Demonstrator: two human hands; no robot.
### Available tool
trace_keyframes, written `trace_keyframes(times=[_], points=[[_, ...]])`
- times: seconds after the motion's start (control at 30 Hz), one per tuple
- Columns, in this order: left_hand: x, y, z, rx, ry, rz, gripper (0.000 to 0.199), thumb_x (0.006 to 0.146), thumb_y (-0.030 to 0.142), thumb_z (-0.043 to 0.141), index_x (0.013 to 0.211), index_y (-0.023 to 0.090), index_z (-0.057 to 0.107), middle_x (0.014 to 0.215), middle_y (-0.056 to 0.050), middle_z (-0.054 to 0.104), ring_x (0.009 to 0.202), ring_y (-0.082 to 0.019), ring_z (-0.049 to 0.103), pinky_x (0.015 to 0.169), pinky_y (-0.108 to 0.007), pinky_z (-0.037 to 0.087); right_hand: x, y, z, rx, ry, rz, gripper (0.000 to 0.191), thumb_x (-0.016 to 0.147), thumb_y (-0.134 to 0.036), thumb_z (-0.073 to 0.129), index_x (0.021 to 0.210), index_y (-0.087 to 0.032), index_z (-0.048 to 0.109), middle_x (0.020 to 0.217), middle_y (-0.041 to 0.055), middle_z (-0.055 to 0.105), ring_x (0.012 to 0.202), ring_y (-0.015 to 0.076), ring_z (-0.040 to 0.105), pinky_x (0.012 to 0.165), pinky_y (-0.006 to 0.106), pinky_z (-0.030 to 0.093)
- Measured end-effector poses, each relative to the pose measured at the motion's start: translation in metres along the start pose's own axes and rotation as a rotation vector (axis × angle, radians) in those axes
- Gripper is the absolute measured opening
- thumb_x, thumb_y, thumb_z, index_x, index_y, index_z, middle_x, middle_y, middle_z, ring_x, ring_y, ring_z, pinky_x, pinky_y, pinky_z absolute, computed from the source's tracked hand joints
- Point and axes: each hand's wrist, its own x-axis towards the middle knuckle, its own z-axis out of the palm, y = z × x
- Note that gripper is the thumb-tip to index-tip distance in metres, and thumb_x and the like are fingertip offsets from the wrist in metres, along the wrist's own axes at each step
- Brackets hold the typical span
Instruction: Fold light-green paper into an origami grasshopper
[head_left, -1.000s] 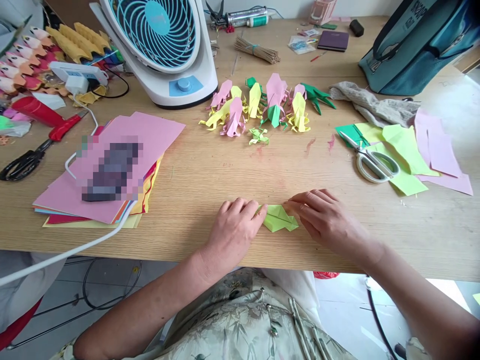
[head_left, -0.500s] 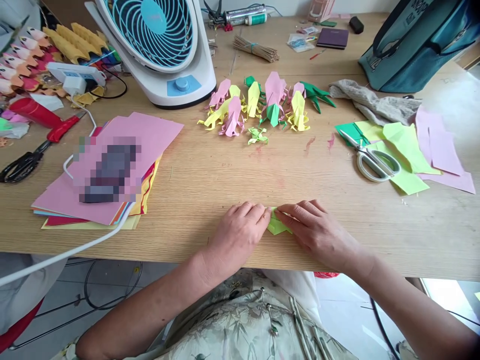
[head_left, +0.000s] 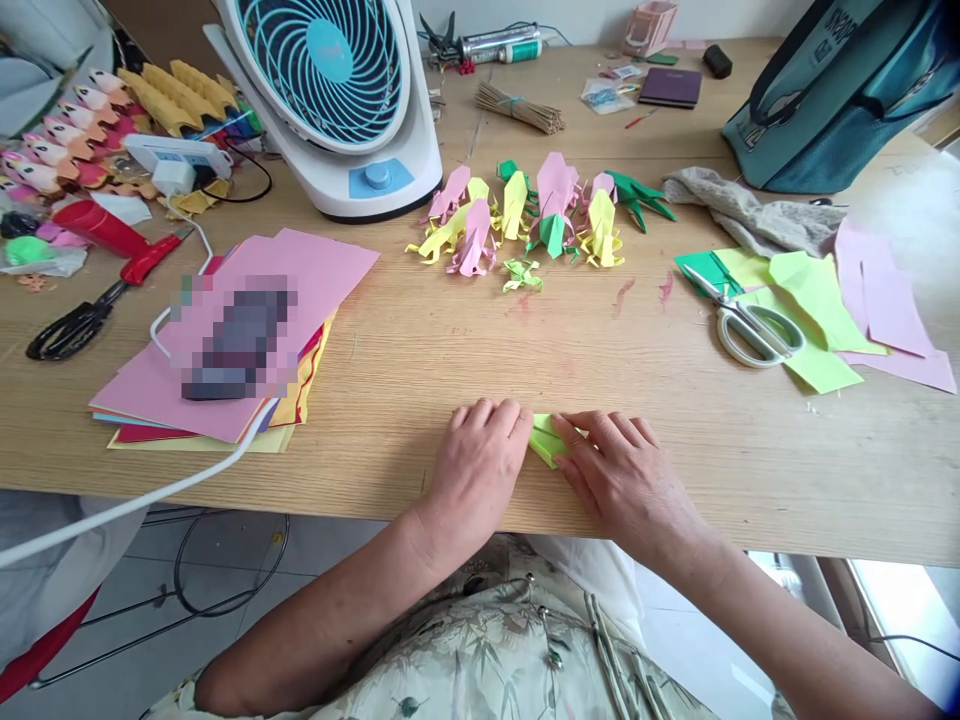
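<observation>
Wearing a pale, leaf-patterned garment, facing the front edge of a wooden table. Holding a small folded lime-green paper on the tabletop, just in from that edge: keeping its left end under the left hand, curled narrow, and pressing its right part with the right hand, also curled narrow, seemingly pinching, judging by the little paper left uncovered. Having, farther off to the left, a stack of coloured sheets topped by a blurred-out dark object; having, to the right, white-handled scissors resting on green paper pieces, near pink ones. Facing, straight ahead, a tiny green paper figure, then a cluster of pink, yellow and green paper figures. Looking beyond to a white-and-blue fan at left, a grey cloth and teal bag at right, and a tied bundle of thin sticks between.
</observation>
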Motion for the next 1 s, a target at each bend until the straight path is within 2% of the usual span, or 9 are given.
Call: trace_keyframes(times=[0.07,0.27,0.4,0.6,0.8,0.9,1.0], points=[[-0.001,-0.005,0.0,0.006,0.016,-0.008,0.024,0.098,0.017,0.046,0.115,0.017,0.063,0.101,-0.007,0.063,0.095,-0.024,0.057,0.081,-0.04,0.045,0.002,-0.004,0.001,-0.014,-0.025,0.036,0.036,0.101,-0.029,0.045,0.127,-0.009,0.058,0.105,0.0143,0.065,0.087,0.025,0.054,0.073,0.039,0.038],[-0.005,-0.008,0.0,0.038,0.019,0.032,0.038,0.099,0.019,0.049,0.136,0.023,0.054,0.102,-0.005,0.065,0.098,-0.024,0.058,0.082,-0.041,0.042,0.004,-0.011,0.003,-0.065,-0.098,0.088,0.043,0.101,-0.038,0.043,0.136,-0.016,0.054,0.105,0.0121,0.064,0.086,0.0266,0.05,0.073,0.04,0.035],[-0.004,-0.006,0.001,0.075,0.025,0.04,0.033,0.099,0.019,0.049,0.131,0.022,0.058,0.102,-0.006,0.065,0.099,-0.024,0.058,0.084,-0.042,0.041,0.002,-0.012,0.004,-0.086,-0.092,0.101,0.044,0.101,-0.038,0.041,0.136,-0.013,0.054,0.105,0.0118,0.064,0.086,0.0262,0.049,0.074,0.04,0.035],[-0.003,-0.003,0.002,0.044,0.035,-0.018,0.032,0.099,0.018,0.045,0.127,0.02,0.06,0.105,-0.006,0.065,0.097,-0.025,0.059,0.083,-0.043,0.044,0.0,-0.019,0.005,-0.08,-0.079,0.168,0.046,0.1,-0.037,0.043,0.135,-0.009,0.053,0.121,0.0154,0.061,0.092,0.0283,0.05,0.079,0.041,0.039],[-0.005,-0.001,0.007,-0.067,-0.002,-0.036,0.038,0.095,0.014,0.048,0.132,0.011,0.056,0.116,-0.011,0.063,0.104,-0.027,0.056,0.086,-0.042,0.049,-0.001,-0.023,0.007,-0.062,-0.043,0.201,0.047,0.1,-0.036,0.044,0.133,-0.005,0.054,0.121,0.0174,0.061,0.094,0.0295,0.049,0.081,0.042,0.042],[-0.005,-0.006,0.012,-0.163,0.042,0.007,0.04,0.093,0.008,0.048,0.133,0.006,0.055,0.121,-0.014,0.06,0.107,-0.027,0.054,0.094,-0.041,0.049,-0.001,-0.023,0.009,-0.04,-0.038,0.219,0.044,0.1,-0.034,0.044,0.133,-0.007,0.055,0.122,0.017,0.061,0.095,0.0292,0.049,0.082,0.042,0.043],[-0.004,-0.015,0.016,-0.294,0.116,0.016,0.033,0.094,0.006,0.046,0.123,0.009,0.061,0.117,-0.012,0.062,0.106,-0.024,0.055,0.095,-0.038,0.05,-0.003,-0.022,0.011,-0.02,-0.033,0.244,0.045,0.1,-0.032,0.044,0.135,-0.006,0.053,0.123,0.0178,0.059,0.096,0.0296,0.049,0.082,0.043,0.043]])
